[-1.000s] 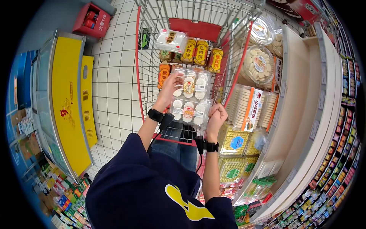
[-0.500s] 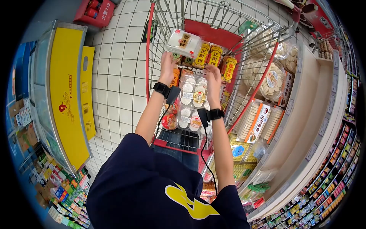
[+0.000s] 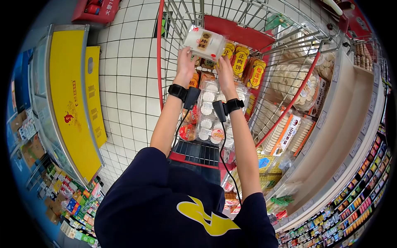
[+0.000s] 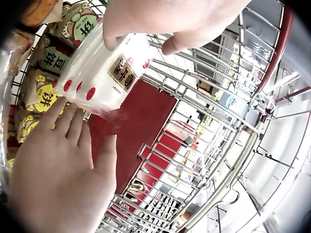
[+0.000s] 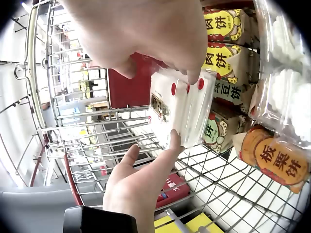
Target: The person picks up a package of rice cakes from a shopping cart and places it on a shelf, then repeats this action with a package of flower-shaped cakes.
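A white, clear-wrapped pack of sliced cake (image 3: 213, 43) with a gold label lies atop other packs in the shopping cart's basket. At its near left edge is my left hand (image 3: 185, 66), fingertips against the pack and thumb spread away in the right wrist view. My right hand (image 3: 225, 74) touches the near right corner with extended fingers. Below the hands, clear boxes of round white pastries (image 3: 206, 109) lie in the basket, partly covered by my right forearm. Yellow pastry bags (image 3: 240, 62) stand beside the white pack, and an orange pastry bag (image 5: 277, 158) sits near it.
Metal wires and a red rail (image 3: 160, 62) of the cart surround the hands. A shelf (image 3: 331, 144) with boxed pastries (image 3: 285, 132) runs along the right. A yellow freezer (image 3: 68, 103) stands to the left on the tiled floor. Cables hang from both wrist cameras.
Both hands have left the clear pastry boxes, which now lie in the basket, and moved forward to the white pack. The head view has shifted a little.
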{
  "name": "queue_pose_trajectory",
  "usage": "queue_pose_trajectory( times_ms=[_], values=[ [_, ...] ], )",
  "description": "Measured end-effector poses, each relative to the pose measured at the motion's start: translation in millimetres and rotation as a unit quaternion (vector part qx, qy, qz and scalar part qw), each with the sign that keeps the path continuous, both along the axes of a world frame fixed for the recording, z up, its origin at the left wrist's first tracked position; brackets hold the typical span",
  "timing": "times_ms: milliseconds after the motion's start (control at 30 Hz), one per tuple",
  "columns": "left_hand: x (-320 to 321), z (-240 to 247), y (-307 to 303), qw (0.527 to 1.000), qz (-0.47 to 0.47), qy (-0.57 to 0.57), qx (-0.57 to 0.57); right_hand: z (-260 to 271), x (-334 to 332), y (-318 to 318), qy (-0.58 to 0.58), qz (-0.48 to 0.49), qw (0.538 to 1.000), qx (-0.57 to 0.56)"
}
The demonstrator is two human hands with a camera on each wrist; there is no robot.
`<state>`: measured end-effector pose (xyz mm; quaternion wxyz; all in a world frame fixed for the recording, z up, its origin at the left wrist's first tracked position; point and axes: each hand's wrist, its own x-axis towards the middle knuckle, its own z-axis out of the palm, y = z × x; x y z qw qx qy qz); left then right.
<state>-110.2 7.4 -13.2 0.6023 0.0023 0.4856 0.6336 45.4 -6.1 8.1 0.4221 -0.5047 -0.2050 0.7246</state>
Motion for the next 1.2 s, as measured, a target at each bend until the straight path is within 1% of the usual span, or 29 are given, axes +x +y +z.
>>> queue_pose_trajectory(
  times_ms=[100, 233, 300, 333, 400, 433, 500, 533, 567, 633, 667, 733, 767, 833, 900, 967, 1067, 1100, 1167, 1200],
  values=[
    [-1, 1, 3, 1.000, 0.007, -0.025, 0.006, 0, -6, 3, -0.050, -0.011, 0.999, 0.009],
    [0, 6, 2, 1.000, 0.000, -0.026, 0.010, -3, -6, 9, -0.090, -0.014, 0.996, 0.009],
    [-2, 7, 1, 0.999, 0.020, -0.039, -0.009, -4, -4, 14, -0.115, -0.006, 0.993, -0.022],
    [-5, 1, 1, 0.999, 0.019, -0.037, -0.009, -8, -4, 17, -0.114, -0.007, 0.993, -0.021],
    [-9, -7, -3, 0.996, -0.010, -0.087, -0.001, -13, -7, 20, -0.141, -0.006, 0.990, 0.007],
    [-8, -9, -5, 0.996, -0.011, -0.087, -0.002, -14, -8, 22, -0.141, -0.006, 0.990, 0.005],
    [-2, -10, -5, 0.999, -0.022, -0.042, -0.003, -15, -10, 27, -0.167, 0.078, 0.983, -0.003],
    [-1, -9, -4, 0.999, -0.023, -0.041, -0.003, -17, -16, 29, -0.168, 0.056, 0.984, -0.009],
    [0, -7, -4, 0.999, -0.029, -0.020, -0.003, -17, -20, 31, -0.167, 0.054, 0.984, -0.009],
    [2, -6, -2, 0.999, -0.036, 0.004, -0.001, -21, -27, 34, -0.123, -0.022, 0.991, -0.047],
    [4, -4, -1, 0.999, -0.032, 0.026, -0.012, -22, -30, 35, -0.121, -0.025, 0.991, -0.045],
    [3, -2, 1, 0.998, -0.031, 0.050, -0.020, -20, -33, 36, -0.068, -0.080, 0.992, -0.067],
    [3, -1, 1, 0.998, -0.041, 0.046, -0.022, -19, -33, 36, -0.067, -0.083, 0.992, -0.066],
    [1, -1, 0, 0.998, -0.050, 0.038, -0.023, -16, -29, 36, 0.003, -0.100, 0.994, -0.047],
    [3, 4, -3, 0.997, -0.070, 0.031, -0.013, -10, -21, 30, 0.003, -0.112, 0.993, -0.040],
    [12, 13, -10, 0.997, -0.056, 0.040, -0.024, 0, -11, 20, 0.019, -0.107, 0.994, -0.020],
    [18, 25, -20, 0.996, -0.060, 0.060, 0.038, 22, 8, 4, 0.017, -0.099, 0.995, 0.022],
    [21, 34, -24, 0.996, -0.063, 0.057, 0.039, 27, 13, -2, 0.019, -0.098, 0.994, 0.044],
    [26, 54, -31, 0.991, -0.080, 0.091, 0.057, 39, 23, -15, 0.023, -0.103, 0.993, 0.051],
    [30, 66, -35, 0.990, -0.081, 0.100, 0.060, 53, 28, -21, 0.010, -0.104, 0.993, 0.046]
  ],
)
